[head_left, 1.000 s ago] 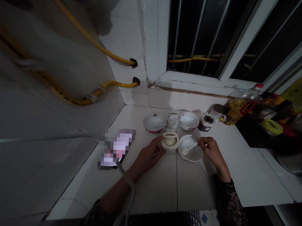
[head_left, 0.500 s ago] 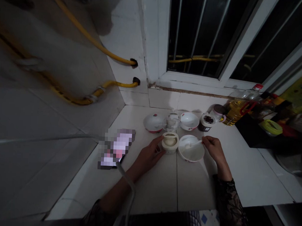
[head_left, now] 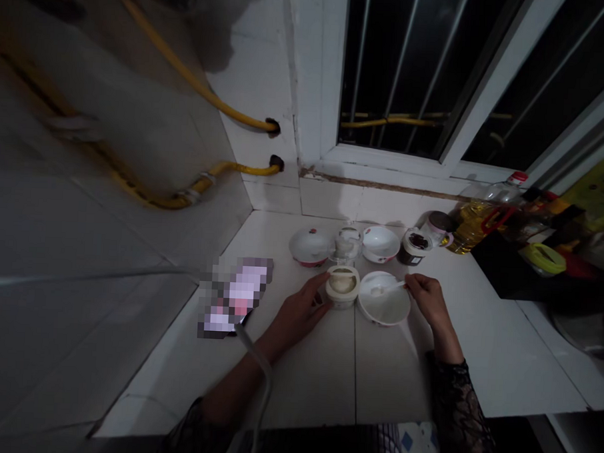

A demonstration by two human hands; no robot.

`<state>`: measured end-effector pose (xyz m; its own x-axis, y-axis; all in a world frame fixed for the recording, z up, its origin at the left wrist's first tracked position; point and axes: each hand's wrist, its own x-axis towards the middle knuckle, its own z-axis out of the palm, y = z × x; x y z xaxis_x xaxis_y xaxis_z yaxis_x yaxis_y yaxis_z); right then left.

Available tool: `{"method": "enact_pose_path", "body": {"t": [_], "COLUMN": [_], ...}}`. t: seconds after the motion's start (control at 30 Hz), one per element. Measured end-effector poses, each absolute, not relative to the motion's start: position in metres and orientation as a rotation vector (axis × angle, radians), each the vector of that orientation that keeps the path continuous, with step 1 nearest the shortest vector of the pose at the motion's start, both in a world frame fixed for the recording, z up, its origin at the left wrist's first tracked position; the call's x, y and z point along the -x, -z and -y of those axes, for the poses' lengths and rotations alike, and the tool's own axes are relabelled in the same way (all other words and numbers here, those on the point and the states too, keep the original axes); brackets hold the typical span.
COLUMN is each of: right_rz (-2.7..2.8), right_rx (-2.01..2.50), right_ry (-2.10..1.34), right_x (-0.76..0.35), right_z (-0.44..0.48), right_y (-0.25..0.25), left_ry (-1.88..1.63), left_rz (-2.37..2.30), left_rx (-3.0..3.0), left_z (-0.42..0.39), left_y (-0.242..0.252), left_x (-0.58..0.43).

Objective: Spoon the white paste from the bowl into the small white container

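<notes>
My left hand [head_left: 303, 310] is closed around the left side of a small cream-coloured tub [head_left: 342, 296] standing on the counter, with pale contents showing inside its open top. Just right of the tub sits a white bowl [head_left: 385, 313] with a pale layer inside. Between the fingers of my right hand [head_left: 426, 295] is the handle of a white spoon [head_left: 392, 286], its head down in that bowl. Behind them stand two more white bowls, a left one [head_left: 308, 247] and a right one [head_left: 380, 244], with a clear container [head_left: 348, 242] between.
A jar with dark contents [head_left: 414, 247], a lidded jar [head_left: 438, 227] and an oil bottle [head_left: 475, 217] stand at the back right, near a black box [head_left: 495, 262]. A phone [head_left: 239, 294] lies left, with a grey cable [head_left: 263, 365] crossing my left forearm.
The view has shifted slightly, so everything sits a little further right. Both hands keep their holds, and the spoon remains in the bowl.
</notes>
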<state>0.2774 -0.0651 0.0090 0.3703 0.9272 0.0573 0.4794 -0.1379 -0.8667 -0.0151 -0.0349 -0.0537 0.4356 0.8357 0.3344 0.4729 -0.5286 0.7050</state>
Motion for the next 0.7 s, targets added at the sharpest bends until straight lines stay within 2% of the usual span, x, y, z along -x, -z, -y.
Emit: {"method": "enact_pose_path", "body": {"t": [0.2,0.4,0.53,0.7], "right_rz": [1.192,1.583,1.902,1.807], "right_rx": [1.660,1.419,1.189,1.169], "right_ry": [-0.455,0.198,0.509,0.574], "right_x": [-0.254,-0.216,-0.207,-0.213], "right_z": [0.063,0.067,0.072,0.074], "right_y": [-0.014,-0.020,-0.021,-0.024], "left_ry": [-0.924,-0.945,-0.952,-0.931], "left_rz": [-1.091,-1.073,-1.060,-1.063], "left_rx": [-2.167,-2.199,-2.194,-2.191], "left_z": [0.034,0.033,0.033,0.034], "left_y": [0.056,0.059,0.059,0.055], "left_x": [0.016,0.017,0.016,0.016]}}
